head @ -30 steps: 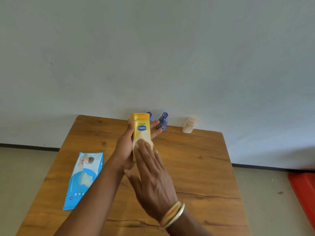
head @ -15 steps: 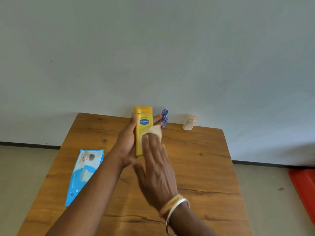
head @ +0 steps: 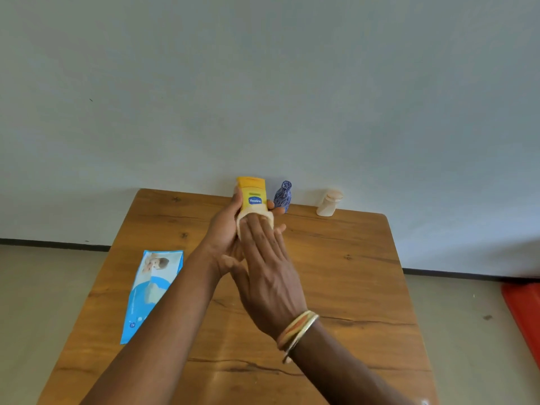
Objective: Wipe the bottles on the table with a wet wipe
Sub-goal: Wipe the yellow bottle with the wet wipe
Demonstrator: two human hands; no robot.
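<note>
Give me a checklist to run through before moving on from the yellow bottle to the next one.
1. Yellow bottle held firmly in the left hand: ok.
2. Wet wipe pressed on the bottle under the right hand: ok.
3. Whole yellow bottle wiped, back included: cannot tell, its back and lower half are hidden.
4. Blue patterned bottle upright at the table's far edge, ready to pick up: ok.
5. Cream bottle upright and apart from the others: ok.
6. Wipes pack lying on the table to the left: ok.
</note>
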